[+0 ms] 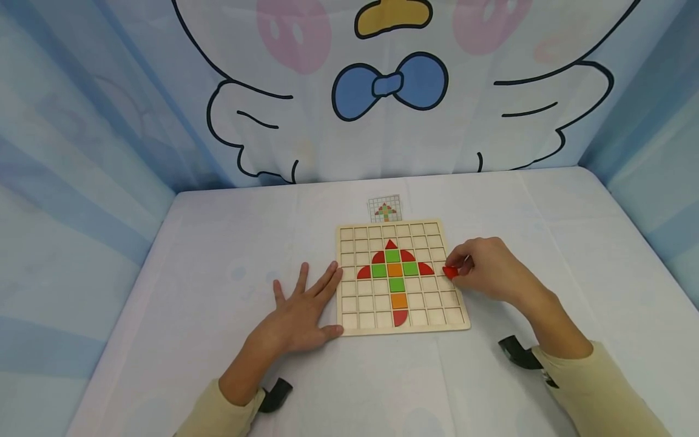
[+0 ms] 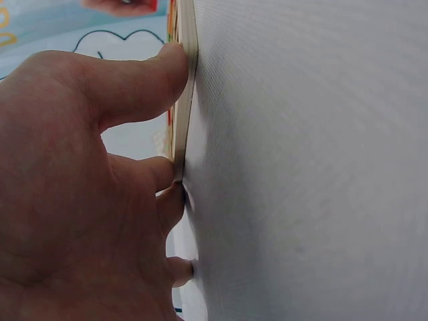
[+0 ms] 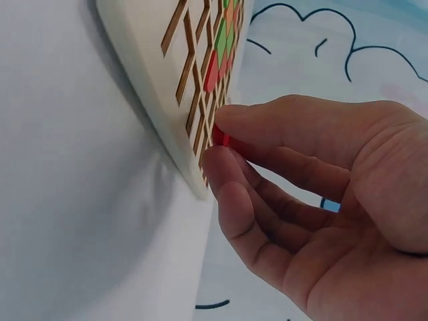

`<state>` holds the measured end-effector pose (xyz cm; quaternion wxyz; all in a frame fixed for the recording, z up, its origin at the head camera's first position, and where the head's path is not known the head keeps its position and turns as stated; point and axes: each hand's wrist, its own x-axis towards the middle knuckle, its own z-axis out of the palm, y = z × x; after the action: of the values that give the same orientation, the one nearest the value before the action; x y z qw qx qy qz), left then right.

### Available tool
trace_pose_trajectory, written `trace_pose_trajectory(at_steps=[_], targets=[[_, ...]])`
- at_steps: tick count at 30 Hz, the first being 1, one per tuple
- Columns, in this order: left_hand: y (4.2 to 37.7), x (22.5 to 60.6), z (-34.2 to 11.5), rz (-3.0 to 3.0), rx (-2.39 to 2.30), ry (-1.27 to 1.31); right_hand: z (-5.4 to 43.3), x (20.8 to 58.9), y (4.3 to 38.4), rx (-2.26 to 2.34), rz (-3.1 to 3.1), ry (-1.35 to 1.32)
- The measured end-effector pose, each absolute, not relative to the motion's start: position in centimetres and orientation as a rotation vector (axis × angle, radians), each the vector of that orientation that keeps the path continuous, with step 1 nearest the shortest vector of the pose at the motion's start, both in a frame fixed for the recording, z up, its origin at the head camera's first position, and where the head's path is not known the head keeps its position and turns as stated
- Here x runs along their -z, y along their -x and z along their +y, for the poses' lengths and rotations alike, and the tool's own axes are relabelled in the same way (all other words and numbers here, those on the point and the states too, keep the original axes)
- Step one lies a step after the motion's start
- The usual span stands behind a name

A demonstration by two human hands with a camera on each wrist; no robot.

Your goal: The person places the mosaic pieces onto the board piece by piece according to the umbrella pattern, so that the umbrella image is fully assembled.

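A square wooden grid board [image 1: 366,303] lies on the table, with red, green and orange flat pieces set in its cells in a plane-like figure. At its left edge the left hand [image 1: 300,315] rests with spread fingers, thumb [image 2: 144,87] and fingertips touching the rim. Over the right edge, the right hand [image 1: 488,270] pinches a red piece [image 1: 450,272] between thumb and fingers. The right wrist view shows that red piece [image 3: 219,136] mostly covered by the fingertips, close to the board's surface; its full outline is hidden. An orange square [image 1: 394,270] sits mid-figure.
Behind the board lies a small pattern card [image 1: 384,209] printed with a similar figure on a grid. A white cloth covers the table [image 1: 246,237]. A curtain with a cartoon bow tie [image 1: 388,85] hangs at the back. Each wrist carries a black mount [image 1: 519,353].
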<state>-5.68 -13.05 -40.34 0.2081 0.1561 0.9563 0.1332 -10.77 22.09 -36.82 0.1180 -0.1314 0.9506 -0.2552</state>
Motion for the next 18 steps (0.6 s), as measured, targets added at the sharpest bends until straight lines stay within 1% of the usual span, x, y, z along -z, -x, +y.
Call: trace_pose_trajectory(at_steps=[8,18], targets=[[5.7,40.3,-13.1,2.659,-0.349,-0.432,19.7,36.7,9.9,0.762,2.743,0.444],[5.8,40.4,-13.2,2.66,-0.351,-0.434,16.9,36.8,8.7,0.794,2.691,0.591]])
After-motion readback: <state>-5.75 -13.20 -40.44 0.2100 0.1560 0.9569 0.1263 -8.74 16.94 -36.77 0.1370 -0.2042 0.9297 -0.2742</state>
